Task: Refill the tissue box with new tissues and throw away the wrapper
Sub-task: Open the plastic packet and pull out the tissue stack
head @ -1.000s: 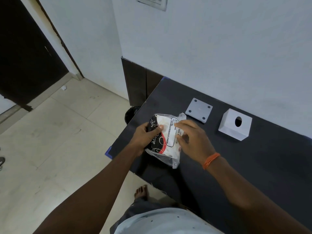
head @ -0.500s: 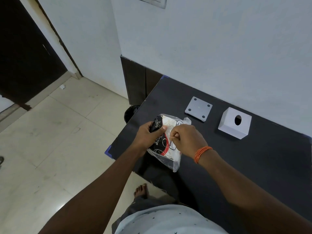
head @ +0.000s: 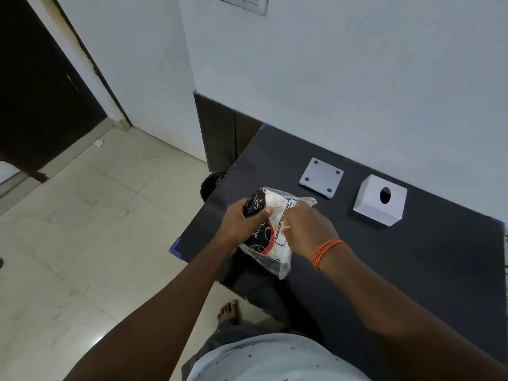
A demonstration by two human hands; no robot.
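A pack of tissues in a clear plastic wrapper [head: 270, 244] with black, red and white print is held above the left part of the black table [head: 412, 270]. My left hand [head: 244, 222] grips its left end. My right hand [head: 308, 229] pinches the wrapper on its right side, fingers closed on the plastic. The white tissue box [head: 380, 200], with a round hole on top, stands at the back of the table. Its flat grey base plate [head: 321, 177] lies beside it to the left, underside up with dark feet showing.
A black bin [head: 211, 184] stands on the tiled floor at the table's left edge, partly hidden by the table. A white wall runs behind the table. A dark doorway is at far left. My bare foot [head: 229, 312] shows below the table's near edge.
My right hand has closed from flat fingers on the pack into a pinch on the wrapper. The pack's upper right end has lifted slightly.
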